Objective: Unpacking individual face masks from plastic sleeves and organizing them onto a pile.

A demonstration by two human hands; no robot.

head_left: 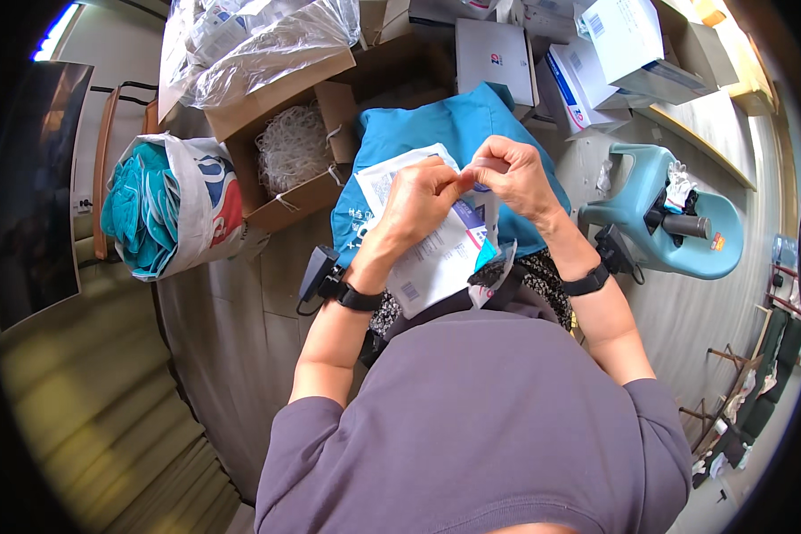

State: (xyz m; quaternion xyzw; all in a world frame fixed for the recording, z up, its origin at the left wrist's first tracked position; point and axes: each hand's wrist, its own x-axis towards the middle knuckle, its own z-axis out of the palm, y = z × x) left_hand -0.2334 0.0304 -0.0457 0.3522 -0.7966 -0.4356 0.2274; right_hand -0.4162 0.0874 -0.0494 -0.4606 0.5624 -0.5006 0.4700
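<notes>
My left hand [421,200] and my right hand [516,182] meet above my lap, thumbs and fingertips pinched together. Whatever lies between the tips is too small to make out. Under them lie flat white printed packets [423,271] with blue and pink marks, overlapping one another. A crumpled clear wrapper [498,276] with a teal patch beside it lies at the packets' near right corner. Beneath everything, a blue cloth bag [525,231] with white print spreads over my knees. Each wrist wears a black strap with a small black device.
At left stands a white bag [214,182] full of folded teal pieces. Beyond it, an open cardboard box [276,212] holds a tangle of white cords [295,147]. White boxes [494,62] are stacked at the back. On the right, a blue stool [645,165] carries a dark cylinder [688,226].
</notes>
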